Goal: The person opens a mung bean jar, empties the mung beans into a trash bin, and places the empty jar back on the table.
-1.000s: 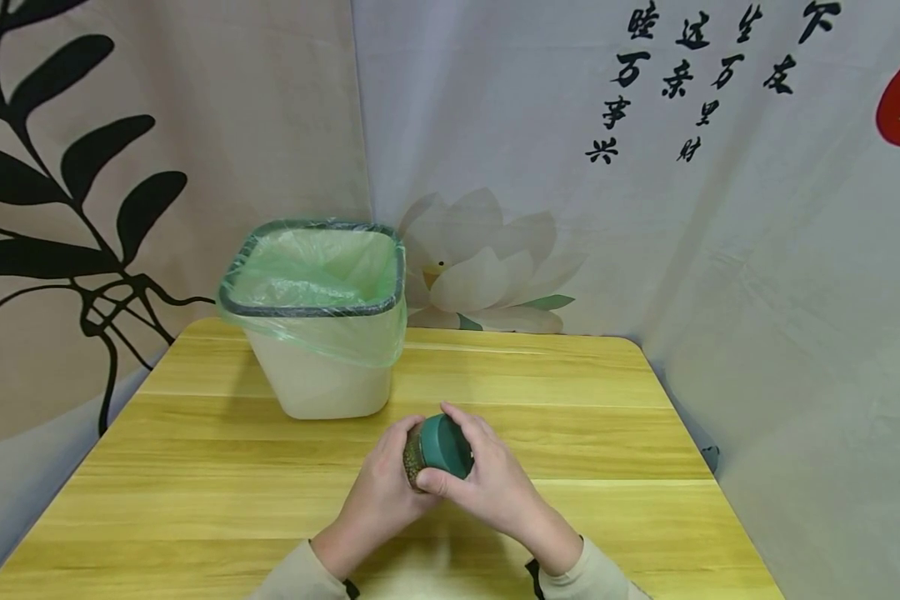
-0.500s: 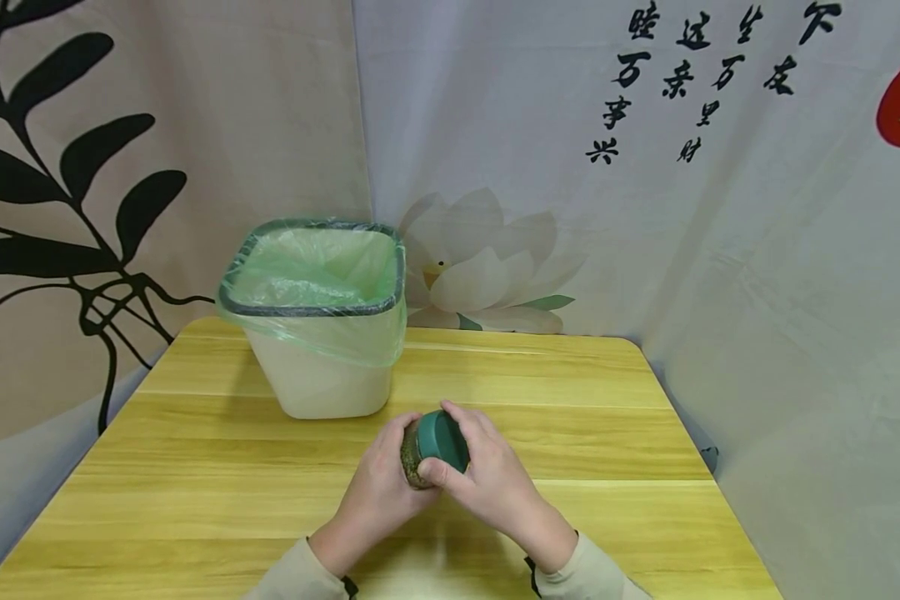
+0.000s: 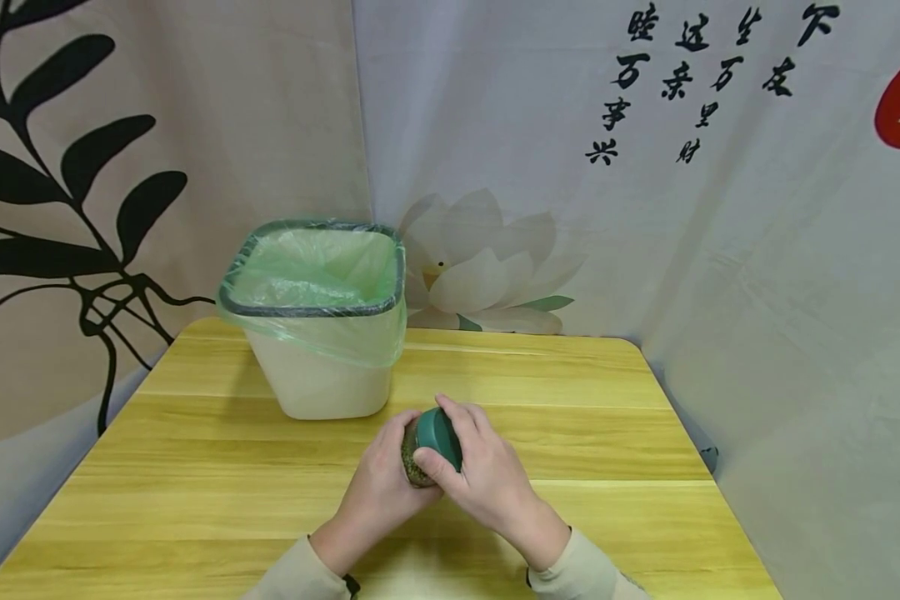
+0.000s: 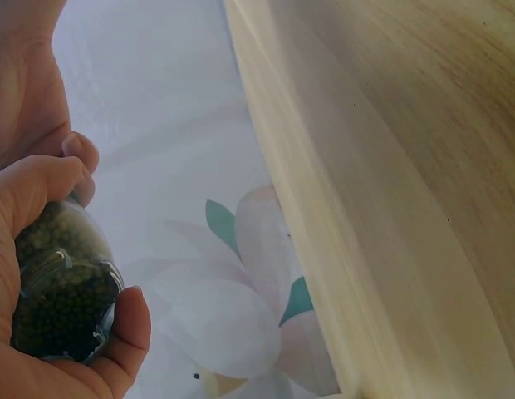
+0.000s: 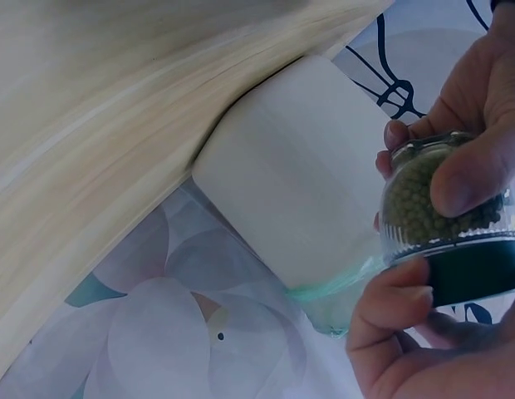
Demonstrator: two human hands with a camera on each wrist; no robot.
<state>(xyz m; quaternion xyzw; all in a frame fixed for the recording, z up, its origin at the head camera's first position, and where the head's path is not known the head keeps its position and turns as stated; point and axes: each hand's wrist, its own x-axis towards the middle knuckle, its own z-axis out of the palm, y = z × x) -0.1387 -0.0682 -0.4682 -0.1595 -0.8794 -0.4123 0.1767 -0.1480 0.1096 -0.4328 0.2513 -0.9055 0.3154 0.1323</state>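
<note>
In my head view the light fell soft and fairly even, leaving a faint shadow left of the bin (image 3: 330,383) and a pale sheen on the near tabletop (image 3: 427,581). Both wrist views reached me dimmer and softer, with small glints on the jar (image 4: 65,291).

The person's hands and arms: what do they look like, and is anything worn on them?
The left hand and right hand are ungloved; no rings show. Pale beige sleeves end at the wrists, where a bit of dark band peeks out.
</note>
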